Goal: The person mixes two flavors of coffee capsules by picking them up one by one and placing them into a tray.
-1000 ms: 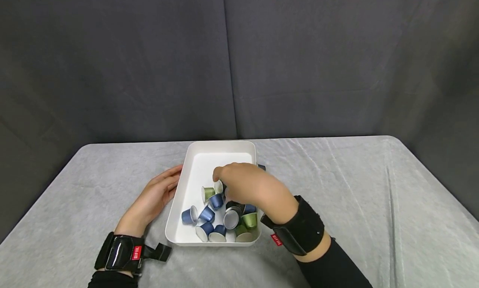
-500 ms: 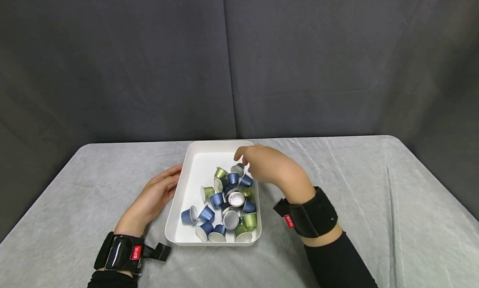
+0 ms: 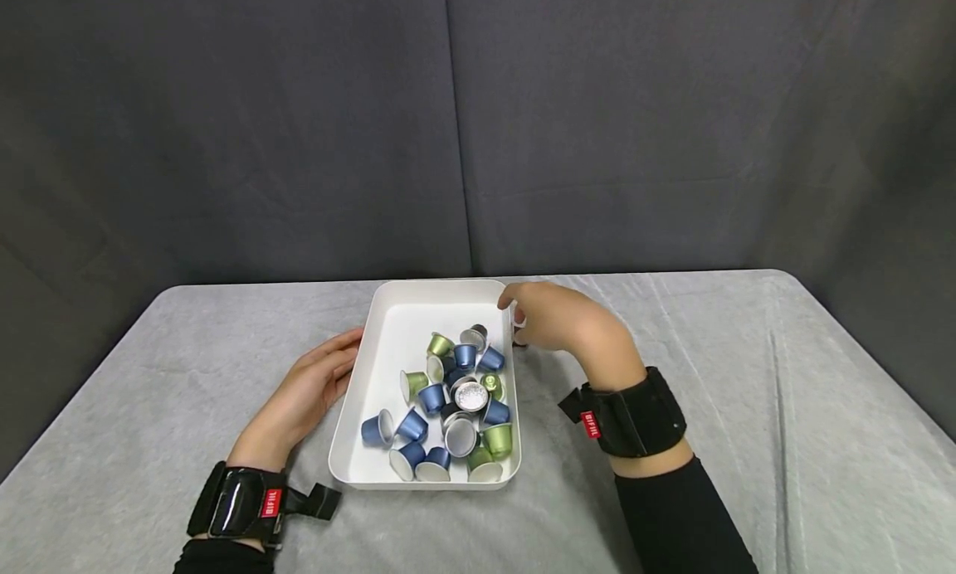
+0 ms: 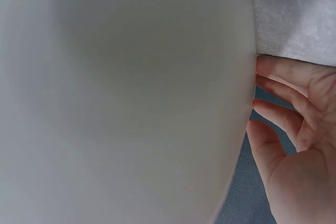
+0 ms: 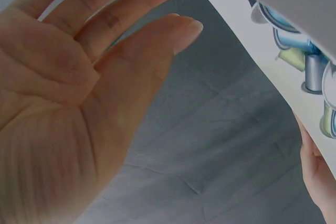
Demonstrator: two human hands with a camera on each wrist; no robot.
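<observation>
A white rectangular tray (image 3: pixel 407 325) sits mid-table and holds several blue, green and silver capsules (image 3: pixel 456 400), heaped toward its near right half. My left hand (image 3: pixel 314 383) lies flat on the cloth, its straight fingers (image 4: pixel 286 103) touching the tray's left wall (image 4: pixel 131 98). At the tray's far right rim is my right hand (image 3: pixel 548 321), just outside the wall, fingers relaxed. The right wrist view shows that palm (image 5: pixel 79 87) bare with fingers extended beside the tray's wall (image 5: pixel 247 40), and capsules (image 5: pixel 294 40) beyond it.
A grey cloth-covered table (image 3: pixel 747 375) spreads to both sides of the tray. A dark grey curtain (image 3: pixel 299 126) hangs behind the far edge. Black bands with red tags wrap both wrists (image 3: pixel 631 412).
My right hand rose off the capsule heap and moved back and right to the tray's far right rim, uncovering the capsules. The left hand and the tray stayed put.
</observation>
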